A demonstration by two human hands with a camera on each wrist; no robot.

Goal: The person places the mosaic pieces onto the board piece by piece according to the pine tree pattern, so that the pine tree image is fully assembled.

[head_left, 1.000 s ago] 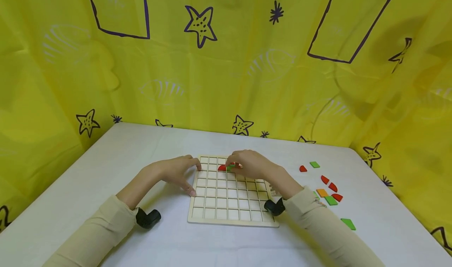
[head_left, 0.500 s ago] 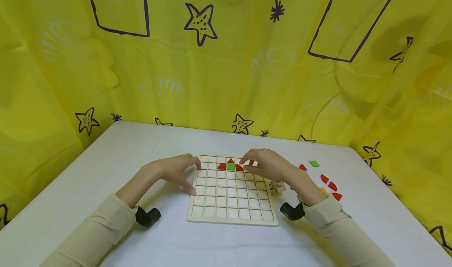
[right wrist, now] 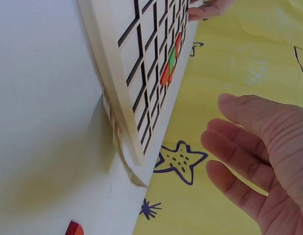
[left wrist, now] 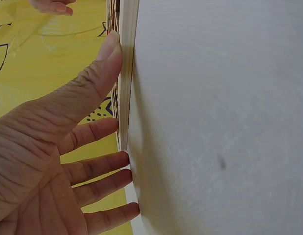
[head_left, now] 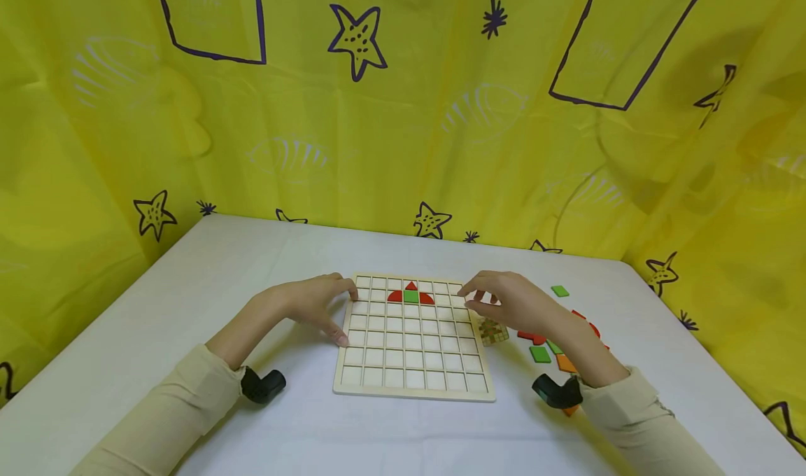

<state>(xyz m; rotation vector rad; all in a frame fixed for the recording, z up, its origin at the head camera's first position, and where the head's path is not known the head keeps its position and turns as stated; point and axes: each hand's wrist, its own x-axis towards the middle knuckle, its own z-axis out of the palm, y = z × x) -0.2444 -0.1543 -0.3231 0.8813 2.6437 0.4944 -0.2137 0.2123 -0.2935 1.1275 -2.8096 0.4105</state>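
Note:
A pale wooden grid board lies on the white table. Near its far edge sit a green square, a red triangle behind it, and two red quarter-round pieces on either side. My left hand touches the board's left edge with spread fingers; in the left wrist view the thumb rests along the rim. Over the board's far right corner hovers my right hand, its fingers loosely bent and holding nothing, as the right wrist view confirms.
A small patterned card pokes out beside the board's right edge. To the right lie loose green, red and orange pieces, among them a green square, some partly hidden by my right forearm. A yellow curtain hangs behind the table.
My right hand has moved right, off the placed pieces to the board's right edge, uncovering the red triangle, green square and right red quarter-round. The left hand has stayed put.

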